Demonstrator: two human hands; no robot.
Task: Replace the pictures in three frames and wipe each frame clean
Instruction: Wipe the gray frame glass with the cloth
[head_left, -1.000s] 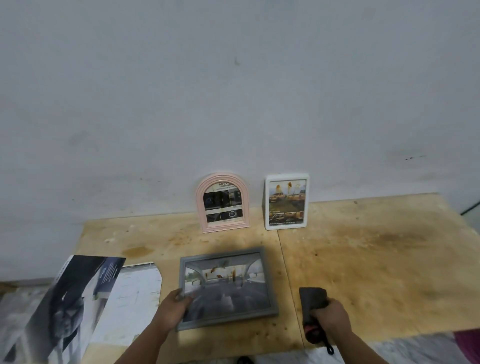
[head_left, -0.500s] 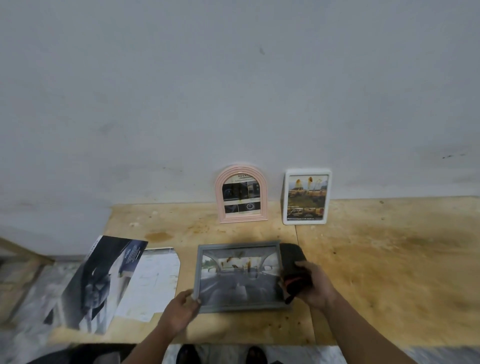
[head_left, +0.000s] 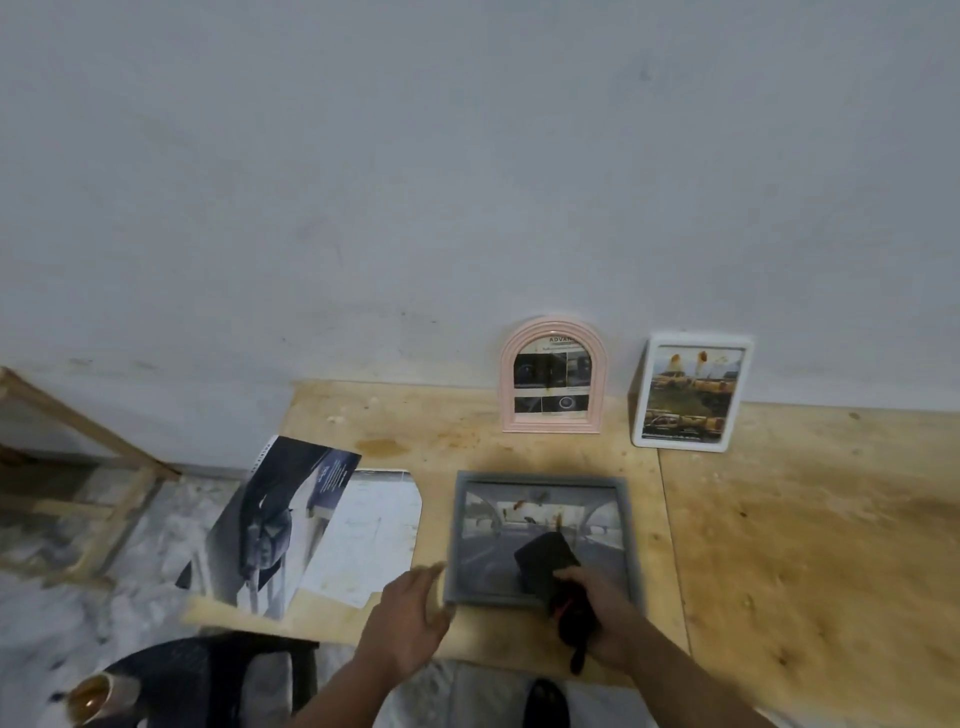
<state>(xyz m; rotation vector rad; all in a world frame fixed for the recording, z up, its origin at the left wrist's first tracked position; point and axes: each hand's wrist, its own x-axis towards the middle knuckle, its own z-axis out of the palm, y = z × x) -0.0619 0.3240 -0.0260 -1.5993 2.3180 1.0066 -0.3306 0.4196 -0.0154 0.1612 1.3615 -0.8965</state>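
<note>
Grey frame (head_left: 543, 540) flat on desk (head_left: 779, 519), glass up for wiping. Right hand (head_left: 597, 608) grips black cloth (head_left: 545, 564), pressed on glass. Left hand (head_left: 410, 618), fingers extended, steadies frame's left edge. Pink arched frame (head_left: 553, 376) and white frame (head_left: 688, 392) behind, leaning on wall.

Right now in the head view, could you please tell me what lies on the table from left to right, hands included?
Dark magazine page → white sheet → left hand → grey frame, lying flat, with the right hand pressing a black cloth on its glass. Along the wall behind: pink arched frame → white frame.
</note>
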